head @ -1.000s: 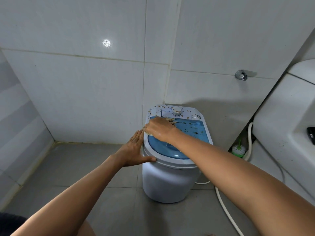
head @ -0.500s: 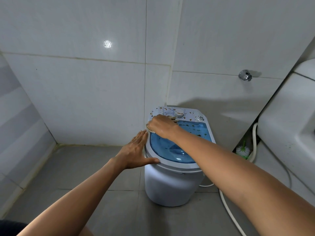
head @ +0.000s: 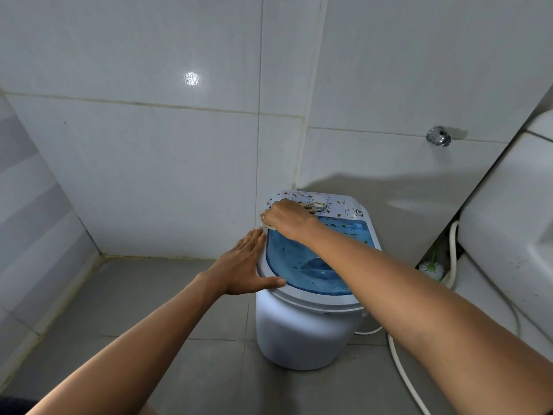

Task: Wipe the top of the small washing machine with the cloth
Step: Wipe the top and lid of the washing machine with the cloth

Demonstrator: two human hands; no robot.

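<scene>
Left hand: the left hand (head: 244, 263) lay flat against the left rim of the washing machine (head: 302, 333), fingers straight and close together, thumb spread along the front of the rim. It held nothing and seemed to steady the machine.
Cloth: the cloth (head: 309, 207) was under the right hand, at the back left corner of the top. Only a pale edge showed near the knuckles and by the wrist side.
Right hand: the right hand (head: 287, 218) pressed down on the cloth with curled fingers, where the control panel (head: 336, 205) met the blue lid (head: 302, 265).
Dirt: brown spots (head: 348, 226) covered the panel and the far part of the lid, mostly to the right of the right hand.
Direction of next move: judged from this, the uncleaned part lay to the right of the cloth and toward the person, so the stroke should go that way, along the width of the top.
Nearer hand: the right hand was already on the work; the left was beside it.
Hose: a white hose (head: 401, 366) lay on the floor at the right.
</scene>
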